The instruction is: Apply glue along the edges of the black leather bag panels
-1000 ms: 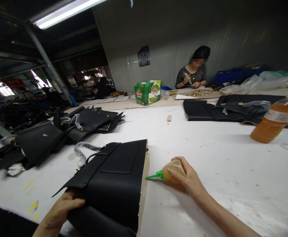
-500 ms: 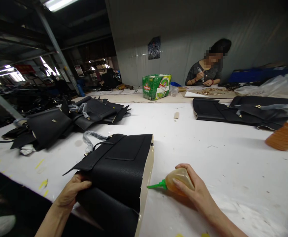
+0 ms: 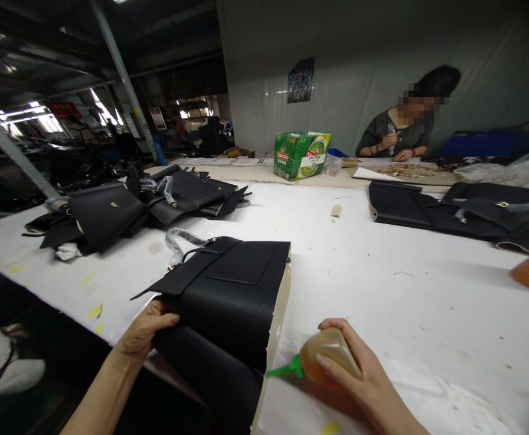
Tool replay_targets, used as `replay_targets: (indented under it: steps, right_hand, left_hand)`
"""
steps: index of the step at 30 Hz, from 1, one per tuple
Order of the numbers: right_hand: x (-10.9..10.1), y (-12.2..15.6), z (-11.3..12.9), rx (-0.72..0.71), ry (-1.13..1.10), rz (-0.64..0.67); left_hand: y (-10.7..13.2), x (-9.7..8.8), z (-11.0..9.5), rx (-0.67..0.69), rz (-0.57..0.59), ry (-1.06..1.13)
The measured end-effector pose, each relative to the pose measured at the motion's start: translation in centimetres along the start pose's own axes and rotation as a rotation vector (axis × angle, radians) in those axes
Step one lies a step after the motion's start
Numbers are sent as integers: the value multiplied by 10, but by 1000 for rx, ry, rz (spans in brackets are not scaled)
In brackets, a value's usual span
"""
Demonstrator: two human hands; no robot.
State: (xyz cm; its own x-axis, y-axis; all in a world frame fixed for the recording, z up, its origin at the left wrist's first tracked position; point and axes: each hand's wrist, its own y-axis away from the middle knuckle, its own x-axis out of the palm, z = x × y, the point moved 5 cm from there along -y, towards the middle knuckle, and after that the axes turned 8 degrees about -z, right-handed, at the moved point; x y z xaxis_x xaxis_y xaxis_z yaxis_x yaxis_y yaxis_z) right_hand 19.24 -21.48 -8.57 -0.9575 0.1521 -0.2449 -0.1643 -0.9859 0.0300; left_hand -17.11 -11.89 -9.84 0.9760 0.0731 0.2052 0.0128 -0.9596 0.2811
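Left of the bag [image 3: 241,314] on the tabletop [image 3: 382,296], I see other bags [image 3: 105,211] heaped, presumably leaving it room. The left hand [image 3: 145,332] grips the bag's left side, fingers mostly hidden, seemingly steadying it. Right of the bag, the right hand [image 3: 373,380] has its fingers round a bottle [image 3: 321,353], green nozzle [image 3: 285,368] at the bag's pale edge [image 3: 282,296], apparently for close aim.

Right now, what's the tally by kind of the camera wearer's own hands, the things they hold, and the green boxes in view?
Left hand and right hand: 2
Held bag: 1
Held bottle: 1
Green box: 1
Total: 5
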Motion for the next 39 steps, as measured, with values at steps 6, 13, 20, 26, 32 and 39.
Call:
replay_targets:
  steps: [6,13,20,26,32,39]
  right_hand:
    - [1,0,-3,12,-36,66]
    - [-16,-20,-7,-37,59,-98]
    - [-9,-20,-4,-49,25,39]
    - [-19,-26,-7,-53,58,-5]
    - [-23,-26,-8,-63,35,-7]
    - [-30,-44,-11,-40,-57,-135]
  left_hand:
    - [-1,0,2,-1,14,19]
    - [0,3,1,-3,18,21]
    - [-3,2,2,9,40,44]
    - [-5,-1,3,19,23,51]
    - [-5,0,3,12,8,64]
    - [-5,-1,2,12,4,60]
